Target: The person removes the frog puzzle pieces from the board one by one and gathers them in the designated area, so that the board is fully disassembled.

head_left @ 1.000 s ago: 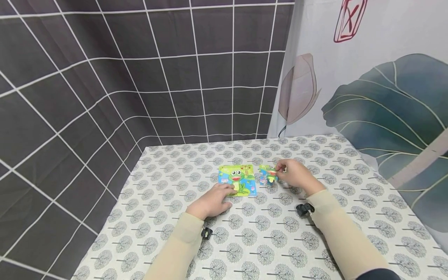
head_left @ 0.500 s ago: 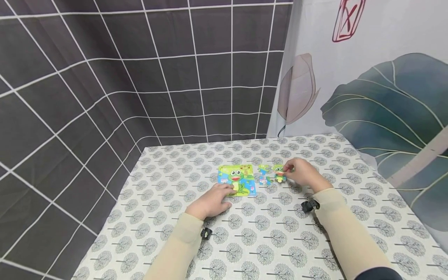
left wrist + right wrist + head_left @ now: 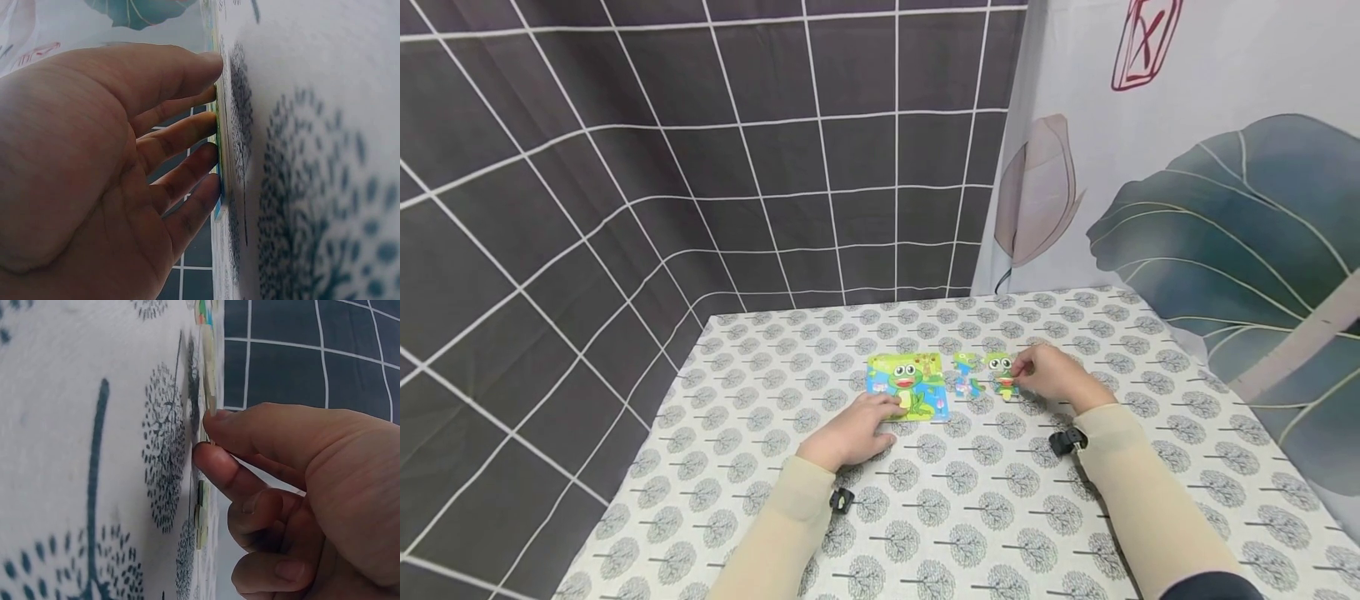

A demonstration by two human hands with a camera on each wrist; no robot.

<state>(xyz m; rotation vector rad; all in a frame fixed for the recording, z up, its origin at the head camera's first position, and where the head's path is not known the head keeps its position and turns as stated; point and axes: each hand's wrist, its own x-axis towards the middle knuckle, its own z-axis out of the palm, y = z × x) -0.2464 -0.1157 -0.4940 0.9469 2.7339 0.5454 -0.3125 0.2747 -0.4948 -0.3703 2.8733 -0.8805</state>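
Note:
A frog picture board [image 3: 931, 392] lies flat on the tablecloth in the head view. My left hand [image 3: 853, 429] rests on its lower left part, fingertips touching the surface; the left wrist view shows the fingers extended against the board's edge [image 3: 220, 169]. To the right of the board, my right hand [image 3: 1051, 373] pinches a jigsaw piece [image 3: 1002, 385] with green frog parts between thumb and index finger. Frog eyes show just above, but I cannot tell whether they belong to the same piece. The right wrist view shows the pinched piece [image 3: 209, 369] nearly edge-on.
Several other jigsaw pieces [image 3: 967, 387] in blue, green and pink lie between the board and my right hand. A tree-patterned cloth [image 3: 962, 533] covers the table. A dark gridded curtain [image 3: 857, 150] stands behind, and a leaf-printed curtain [image 3: 1232, 225] at the right.
My right hand has moved right with the frog piece, away from the blue and pink pieces, then slightly down. Frog eyes now show clearly beside its fingertips. My left hand has stayed put.

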